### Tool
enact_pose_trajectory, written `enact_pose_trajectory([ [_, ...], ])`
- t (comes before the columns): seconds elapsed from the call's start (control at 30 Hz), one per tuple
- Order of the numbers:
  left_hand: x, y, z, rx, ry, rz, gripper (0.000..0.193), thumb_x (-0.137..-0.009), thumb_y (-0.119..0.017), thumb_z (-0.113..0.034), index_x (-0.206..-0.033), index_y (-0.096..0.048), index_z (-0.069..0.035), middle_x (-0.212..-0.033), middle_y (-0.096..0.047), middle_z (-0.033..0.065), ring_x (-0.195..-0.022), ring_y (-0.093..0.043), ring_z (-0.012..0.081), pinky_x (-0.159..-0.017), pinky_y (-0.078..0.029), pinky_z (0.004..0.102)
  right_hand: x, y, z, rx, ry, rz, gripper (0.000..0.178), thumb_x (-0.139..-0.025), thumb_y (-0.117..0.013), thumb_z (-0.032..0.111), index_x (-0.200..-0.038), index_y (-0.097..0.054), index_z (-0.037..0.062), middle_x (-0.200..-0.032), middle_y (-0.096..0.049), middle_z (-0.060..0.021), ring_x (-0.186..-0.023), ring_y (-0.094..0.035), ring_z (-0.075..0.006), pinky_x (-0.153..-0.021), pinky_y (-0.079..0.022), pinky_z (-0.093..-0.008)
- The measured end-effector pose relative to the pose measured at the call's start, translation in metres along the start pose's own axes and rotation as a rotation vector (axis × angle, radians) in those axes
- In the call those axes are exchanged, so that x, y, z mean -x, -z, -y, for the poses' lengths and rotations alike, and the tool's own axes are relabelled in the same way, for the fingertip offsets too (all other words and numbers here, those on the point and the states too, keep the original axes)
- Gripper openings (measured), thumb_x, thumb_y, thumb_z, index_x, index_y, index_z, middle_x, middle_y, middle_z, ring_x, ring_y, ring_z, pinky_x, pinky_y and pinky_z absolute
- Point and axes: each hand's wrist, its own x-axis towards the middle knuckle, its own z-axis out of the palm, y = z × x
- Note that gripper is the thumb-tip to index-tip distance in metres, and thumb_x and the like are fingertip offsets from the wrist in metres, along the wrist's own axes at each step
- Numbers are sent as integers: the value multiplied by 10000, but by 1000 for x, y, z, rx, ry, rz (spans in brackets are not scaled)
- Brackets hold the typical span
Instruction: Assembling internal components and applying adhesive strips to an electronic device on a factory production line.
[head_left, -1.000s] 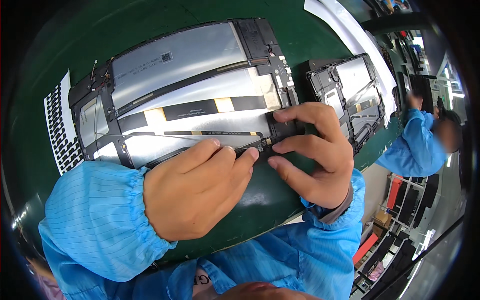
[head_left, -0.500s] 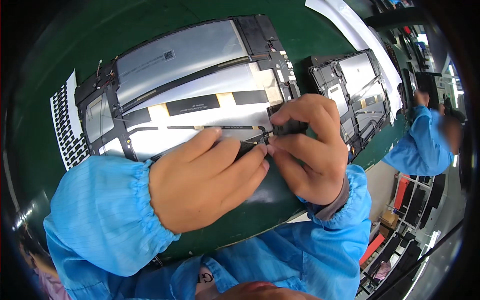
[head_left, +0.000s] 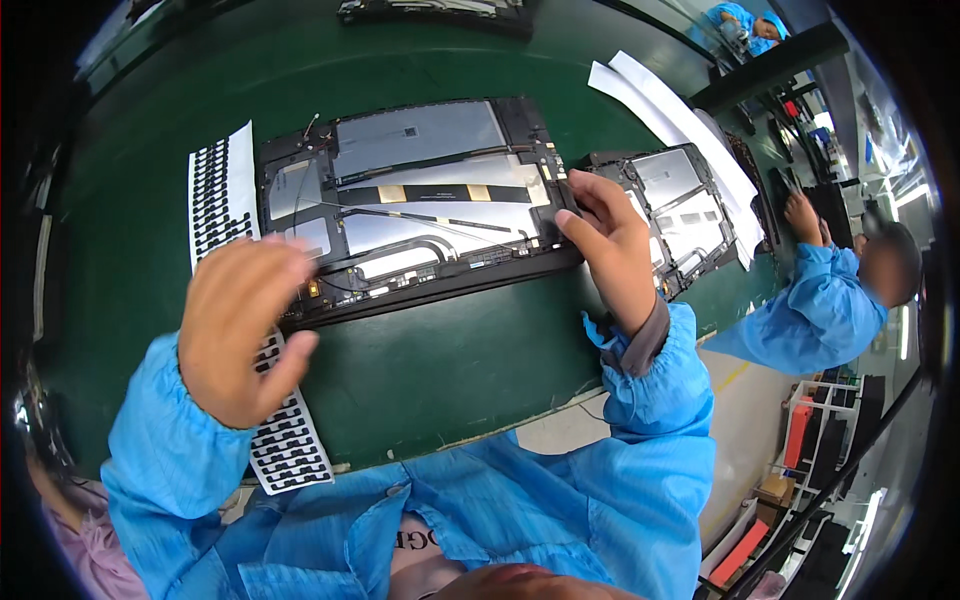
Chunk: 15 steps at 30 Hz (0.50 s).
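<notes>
An opened tablet-like device (head_left: 440, 205), with a black frame, silver panels and thin cables, lies flat on the green table. My right hand (head_left: 615, 240) grips its right edge, the thumb on top and the fingertips at the side. Off the device's front left corner, my left hand (head_left: 240, 330) hovers with its fingers stretched out, smeared by motion and empty. Under that hand runs a white sheet of small black stickers (head_left: 290, 440), partly hidden by the hand and sleeve. Its far part shows left of the device.
A second opened device (head_left: 670, 185) lies to the right, beside white paper strips (head_left: 680, 125). Another dark device (head_left: 440, 12) is at the far edge. A co-worker in blue (head_left: 830, 310) works at the right. Shelves (head_left: 810, 450) stand beyond the table's edge.
My hands have come apart from the device's front edge. The left has moved left, toward the sticker sheet; the right has gone from a pinch to the right edge. The view has widened.
</notes>
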Motion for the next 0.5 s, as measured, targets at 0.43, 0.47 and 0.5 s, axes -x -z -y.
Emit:
enact_pose_trajectory([
  [0.43,57,-18,17,-4,272,146,984,-589,-753,-309,-1294,-172,57,-1283,-305,259,-1198,-303,393,-1003,-190,511,-19,0,46,-581,-219,83,222,-791,-553,165,-933,-560,-5,-829,-619,-128,-678,-608,-193,-608,-514,-293],
  [0.47,57,-20,15,20,297,120,966,-600,-746,-308,-1286,-179,68,-1286,-299,261,-1203,-297,389,-1008,-188,502,-24,4,51,-661,-289,85,236,-797,-542,170,-948,-558,-11,-846,-620,-138,-709,-614,-213,-639,-520,-312],
  [0.5,57,-22,14,43,322,92,949,-612,-739,-308,-1278,-186,80,-1289,-293,263,-1207,-291,385,-1013,-187,493,-31,3,59,-737,-363,91,251,-803,-530,176,-962,-555,-16,-863,-621,-148,-740,-619,-233,-671,-525,-332],
])
